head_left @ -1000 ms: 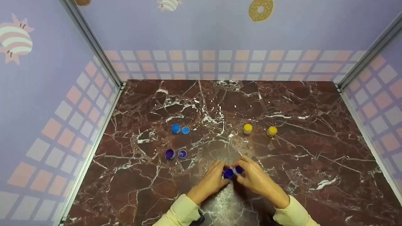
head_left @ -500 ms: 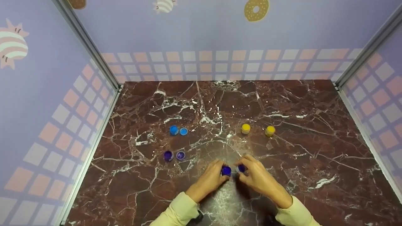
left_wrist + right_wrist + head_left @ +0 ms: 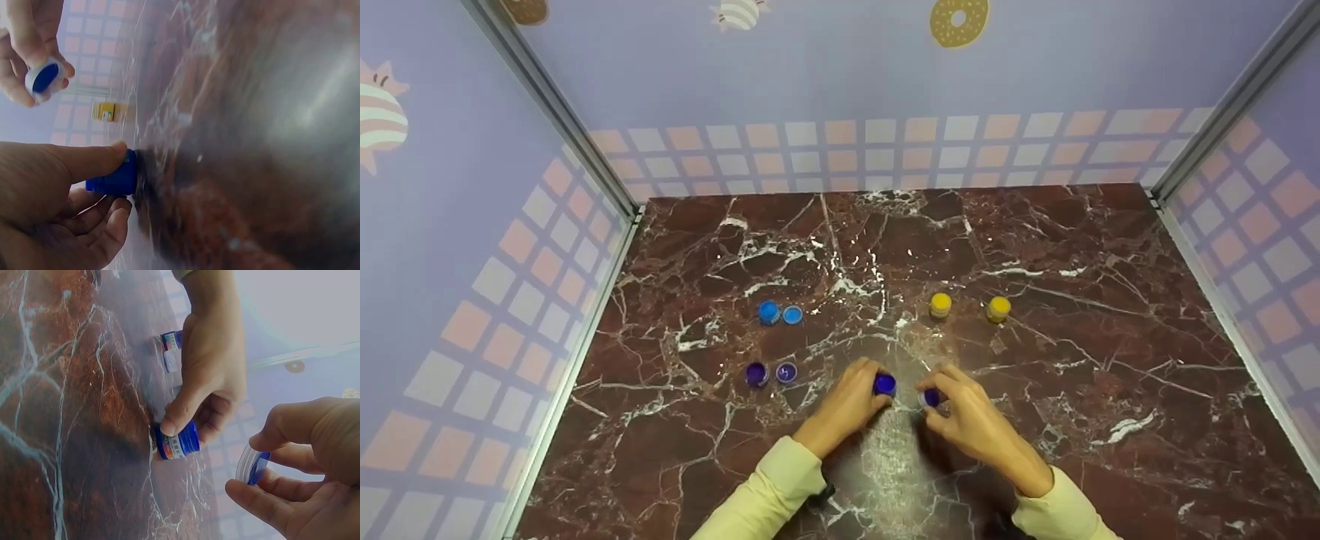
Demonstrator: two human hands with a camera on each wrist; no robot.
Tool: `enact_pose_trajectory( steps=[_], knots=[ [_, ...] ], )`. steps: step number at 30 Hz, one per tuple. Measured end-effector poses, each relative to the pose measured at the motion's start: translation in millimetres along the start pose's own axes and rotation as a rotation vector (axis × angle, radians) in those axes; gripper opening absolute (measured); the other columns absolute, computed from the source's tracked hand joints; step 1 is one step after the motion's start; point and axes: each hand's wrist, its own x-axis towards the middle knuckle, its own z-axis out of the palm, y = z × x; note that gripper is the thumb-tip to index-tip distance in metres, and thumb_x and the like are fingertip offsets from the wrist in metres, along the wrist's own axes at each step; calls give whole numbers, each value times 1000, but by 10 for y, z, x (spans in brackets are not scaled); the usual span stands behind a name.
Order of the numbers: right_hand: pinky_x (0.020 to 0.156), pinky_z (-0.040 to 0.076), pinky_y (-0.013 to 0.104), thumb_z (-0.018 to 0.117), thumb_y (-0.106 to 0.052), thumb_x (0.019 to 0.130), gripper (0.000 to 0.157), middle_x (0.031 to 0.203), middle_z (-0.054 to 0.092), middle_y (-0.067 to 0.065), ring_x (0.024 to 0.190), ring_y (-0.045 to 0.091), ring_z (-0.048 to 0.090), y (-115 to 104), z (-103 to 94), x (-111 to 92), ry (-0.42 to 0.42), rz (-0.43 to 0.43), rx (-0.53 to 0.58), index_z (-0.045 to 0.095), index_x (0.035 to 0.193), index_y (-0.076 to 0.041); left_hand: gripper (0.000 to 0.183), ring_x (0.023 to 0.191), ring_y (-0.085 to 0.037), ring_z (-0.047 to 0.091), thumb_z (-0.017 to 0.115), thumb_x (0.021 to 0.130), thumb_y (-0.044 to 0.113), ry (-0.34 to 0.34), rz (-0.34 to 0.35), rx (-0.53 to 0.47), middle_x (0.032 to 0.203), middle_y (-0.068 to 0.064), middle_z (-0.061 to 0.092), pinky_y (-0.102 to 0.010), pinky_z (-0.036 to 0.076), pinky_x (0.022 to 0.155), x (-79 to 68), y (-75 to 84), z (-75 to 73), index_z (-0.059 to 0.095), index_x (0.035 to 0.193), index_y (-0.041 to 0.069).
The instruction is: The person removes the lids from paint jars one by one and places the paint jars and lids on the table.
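Note:
In the head view my left hand (image 3: 844, 401) grips a small dark-blue paint jar (image 3: 885, 385) with its mouth uncovered. Thumb and fingers press its sides, and its base is at the marble tabletop in the left wrist view; whether it fully rests there I cannot tell. To the right, my right hand (image 3: 971, 416) pinches a round, clear-rimmed lid (image 3: 250, 464) with blue paint on its inner face. That lid is held tilted above the table, apart from the jar. Left of my hands stand an uncovered purple paint jar (image 3: 757, 375) and its upturned lid (image 3: 786, 373).
Farther back on the left are a light-blue paint jar (image 3: 769, 313) and a lid (image 3: 793, 315) beside it. Two yellow paint jars (image 3: 940, 305) stand back right, spaced apart. Patterned panels (image 3: 877, 150) wall the marble table (image 3: 1110, 412) at the back and sides.
The blue jar and the lid, close together earlier, are now separated. My left hand has carried the jar left and slightly away from me; the right hand keeps its pinch. The head view has shifted slightly.

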Motion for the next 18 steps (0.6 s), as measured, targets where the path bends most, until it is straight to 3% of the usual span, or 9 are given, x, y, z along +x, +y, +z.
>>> enact_pose_trajectory(
  steps=[9,18],
  knots=[
    [68,57,32,73,18,69,38,95,60,3,79,15,62,10,23,-17,3,-5,-14,69,102,1,30,110,-38,61,80,87,4,22,-108,-57,112,-18,63,-51,50,99,177,-82,-90,65,113,-3],
    [72,59,34,73,18,69,37,96,61,4,81,17,64,14,12,-24,6,7,5,69,103,4,33,122,-45,56,79,89,5,48,-182,-31,125,-26,60,-53,47,104,342,-200,-214,65,117,-4]
  ],
)
